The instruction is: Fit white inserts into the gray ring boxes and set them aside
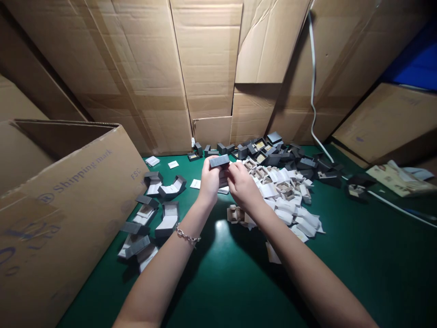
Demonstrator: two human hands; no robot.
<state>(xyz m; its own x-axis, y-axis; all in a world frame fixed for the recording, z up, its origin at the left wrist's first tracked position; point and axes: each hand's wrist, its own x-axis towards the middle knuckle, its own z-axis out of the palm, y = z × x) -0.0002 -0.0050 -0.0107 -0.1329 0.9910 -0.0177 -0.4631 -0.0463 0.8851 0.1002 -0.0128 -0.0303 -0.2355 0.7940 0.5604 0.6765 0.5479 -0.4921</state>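
Note:
Over the green table my left hand [209, 181] is closed around a small dark grey hinged box [219, 161], its top side facing up. My right hand [240, 182] meets the box at its right edge, with fingers bent together; what they pinch, if anything, is hidden. To the right lies a pile of folded white paper inserts [283, 189] with brown undersides. Left of my arms stand several open grey boxes with white linings [167, 218]. Small white cards [195, 183] lie flat just left of my left hand.
A large open carton [78, 200] takes up the left side. Dark boxes [273, 155] are heaped at the back right, some with yellowish insides. Cardboard sheets [143, 68] wall the rear. A white cable [313, 91] hangs down to the table [218, 282].

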